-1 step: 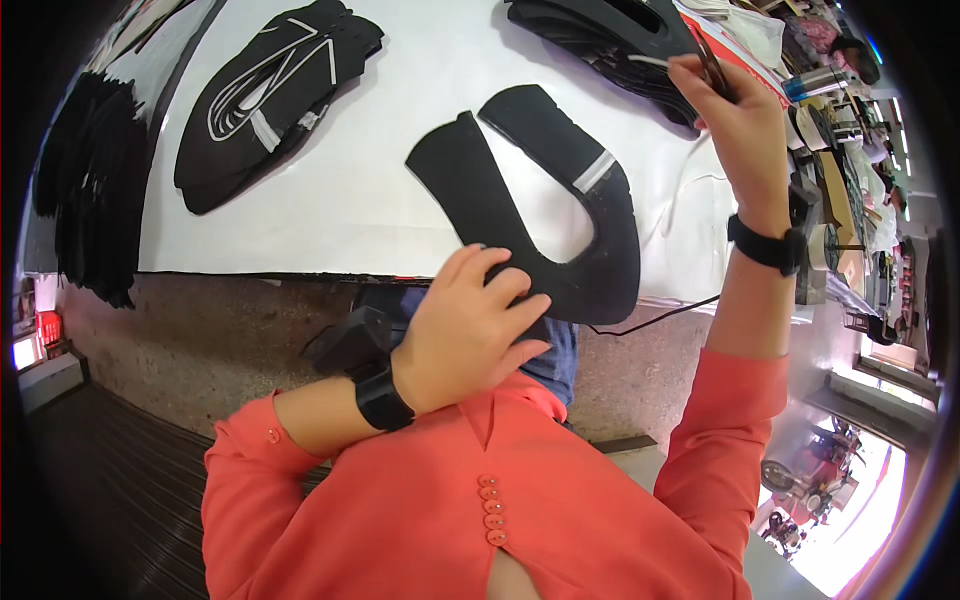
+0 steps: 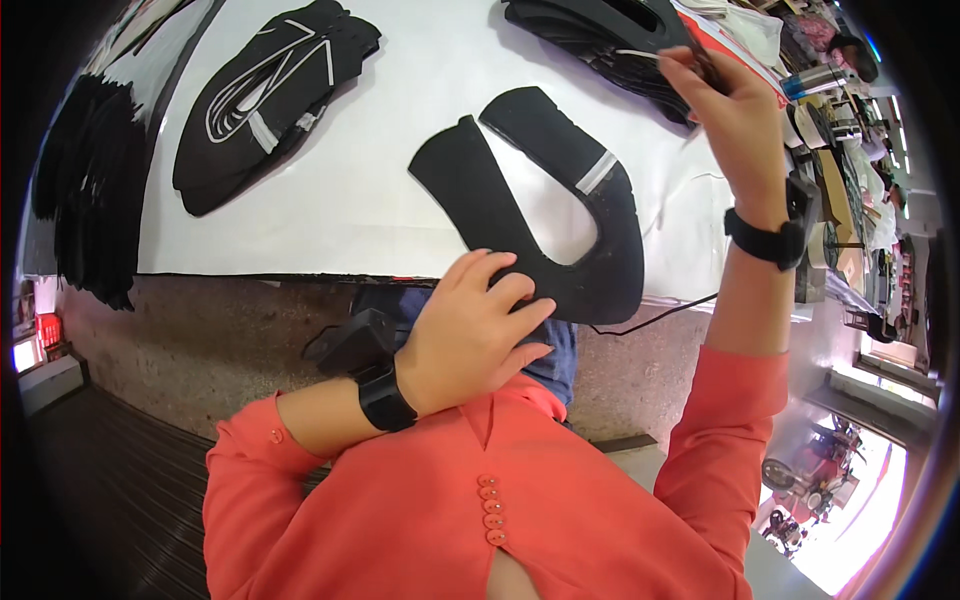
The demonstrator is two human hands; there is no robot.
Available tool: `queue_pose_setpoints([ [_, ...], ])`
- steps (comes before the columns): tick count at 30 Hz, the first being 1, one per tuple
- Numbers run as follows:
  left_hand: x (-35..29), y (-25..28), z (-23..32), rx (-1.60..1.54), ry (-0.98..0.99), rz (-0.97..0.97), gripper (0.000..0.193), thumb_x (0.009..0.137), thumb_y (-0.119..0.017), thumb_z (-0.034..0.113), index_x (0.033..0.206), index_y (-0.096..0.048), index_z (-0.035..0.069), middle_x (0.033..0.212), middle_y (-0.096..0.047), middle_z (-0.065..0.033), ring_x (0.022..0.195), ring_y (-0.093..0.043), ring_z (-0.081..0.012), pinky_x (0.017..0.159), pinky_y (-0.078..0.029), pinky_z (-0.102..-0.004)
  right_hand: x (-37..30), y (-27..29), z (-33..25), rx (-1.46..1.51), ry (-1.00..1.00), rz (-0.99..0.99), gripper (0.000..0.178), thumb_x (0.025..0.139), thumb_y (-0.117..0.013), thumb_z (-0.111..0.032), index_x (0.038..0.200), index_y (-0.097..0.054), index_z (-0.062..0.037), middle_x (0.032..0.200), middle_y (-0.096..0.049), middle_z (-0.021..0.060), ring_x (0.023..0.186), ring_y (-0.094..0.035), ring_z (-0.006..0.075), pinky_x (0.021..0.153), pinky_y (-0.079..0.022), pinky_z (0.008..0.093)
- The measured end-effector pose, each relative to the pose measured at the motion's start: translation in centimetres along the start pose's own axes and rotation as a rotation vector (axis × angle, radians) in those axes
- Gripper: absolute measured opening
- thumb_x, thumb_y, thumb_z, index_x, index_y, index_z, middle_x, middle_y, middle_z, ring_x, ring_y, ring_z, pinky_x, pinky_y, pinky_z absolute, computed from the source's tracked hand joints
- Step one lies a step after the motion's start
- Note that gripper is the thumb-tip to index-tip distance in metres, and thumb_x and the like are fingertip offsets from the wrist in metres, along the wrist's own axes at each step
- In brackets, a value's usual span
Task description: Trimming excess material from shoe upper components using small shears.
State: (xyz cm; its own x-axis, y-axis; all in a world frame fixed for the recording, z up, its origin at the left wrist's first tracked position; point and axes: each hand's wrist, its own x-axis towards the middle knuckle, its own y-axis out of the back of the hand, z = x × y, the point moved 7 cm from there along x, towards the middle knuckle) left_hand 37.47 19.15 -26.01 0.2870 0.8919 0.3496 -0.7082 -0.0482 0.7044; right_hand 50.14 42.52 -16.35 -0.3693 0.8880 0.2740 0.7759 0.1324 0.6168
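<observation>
A black U-shaped cut piece [image 2: 606,268], like a shoe upper, lies at the table's front edge with a short silvery-white strip [image 2: 596,172] across one arm. Over its near left edge, my left hand [image 2: 470,325] is closed, fingertips pressed on the black material. My right hand [image 2: 735,125] is raised at the far right, beside a stack of black pieces [image 2: 600,45]. Its fingers are closed on a dark tool with a loop handle [image 2: 706,68], perhaps scissors, partly hidden by the hand. A thin white strip [image 2: 636,53] sticks out from the fingertips.
Another stack of black pieces [image 2: 230,125] with white cords on top lies at the left of the white table [image 2: 330,230]. Black strips [image 2: 90,190] hang over the far left side. A steel bottle [image 2: 815,80] and cluttered goods stand at the right.
My right hand has moved slightly left and up, with the white strip and dark tool. The U-shaped piece and my left hand have shifted very slightly to the right.
</observation>
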Motion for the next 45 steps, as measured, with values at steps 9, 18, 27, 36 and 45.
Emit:
queue_pose_setpoints([
  [9,-0.9,4.5,-4.7,0.128,0.190,0.237,0.031,0.077,-0.072,0.005,0.108,-0.069,0.006,0.111,-0.061,-0.0110,0.107,-0.058,-0.0338,0.091,-0.047,-0.0423,-2.0,-10.1,-0.3,-0.015,0.007,-0.618,0.022,0.085,-0.071,-0.020,0.091,-0.071,0.0013,0.066,-0.056,-0.0039,0.061,-0.048,0.0023,0.054,-0.037,0.0217],
  [18,-1.8,3.9,-5.3,0.422,0.230,0.139,0.044,0.079,-0.075,0.017,0.122,-0.067,0.011,0.131,-0.058,-0.0099,0.128,-0.044,-0.0379,0.104,-0.038,-0.0486,-3.2,-14.7,-0.4,0.006,-0.007,-0.865,0.021,0.080,-0.070,-0.022,0.086,-0.070,-0.0018,0.069,-0.060,-0.0021,0.058,-0.049,0.0043,0.052,-0.039,0.0215],
  [27,-3.0,3.3,-5.9,0.322,0.201,0.274,0.047,0.077,-0.076,0.012,0.117,-0.053,0.004,0.133,-0.058,-0.0095,0.128,-0.045,-0.0382,0.105,-0.036,-0.0509,-4.7,-16.9,-1.1,-0.033,-0.005,-1.062,0.025,0.078,-0.068,-0.021,0.083,-0.068,0.0035,0.071,-0.061,0.0032,0.071,-0.054,0.0092,0.070,-0.045,0.0257],
  [36,-3.1,3.3,-5.8,0.315,0.204,0.288,0.049,0.076,-0.076,0.010,0.119,-0.052,0.005,0.132,-0.059,-0.0100,0.129,-0.046,-0.0381,0.105,-0.036,-0.0506,-5.2,-17.5,-0.7,-0.058,-0.019,-1.095,0.027,0.076,-0.067,-0.023,0.083,-0.068,0.0033,0.068,-0.059,0.0051,0.067,-0.054,0.0106,0.065,-0.044,0.0268],
  [45,-2.8,3.5,-5.5,0.305,0.193,0.291,0.046,0.077,-0.076,0.010,0.119,-0.056,0.004,0.133,-0.058,-0.0103,0.129,-0.046,-0.0377,0.104,-0.039,-0.0482,-5.1,-17.7,-0.8,-0.066,0.029,-1.070,0.027,0.076,-0.067,-0.023,0.083,-0.069,0.0036,0.067,-0.060,0.0064,0.066,-0.054,0.0114,0.065,-0.045,0.0274],
])
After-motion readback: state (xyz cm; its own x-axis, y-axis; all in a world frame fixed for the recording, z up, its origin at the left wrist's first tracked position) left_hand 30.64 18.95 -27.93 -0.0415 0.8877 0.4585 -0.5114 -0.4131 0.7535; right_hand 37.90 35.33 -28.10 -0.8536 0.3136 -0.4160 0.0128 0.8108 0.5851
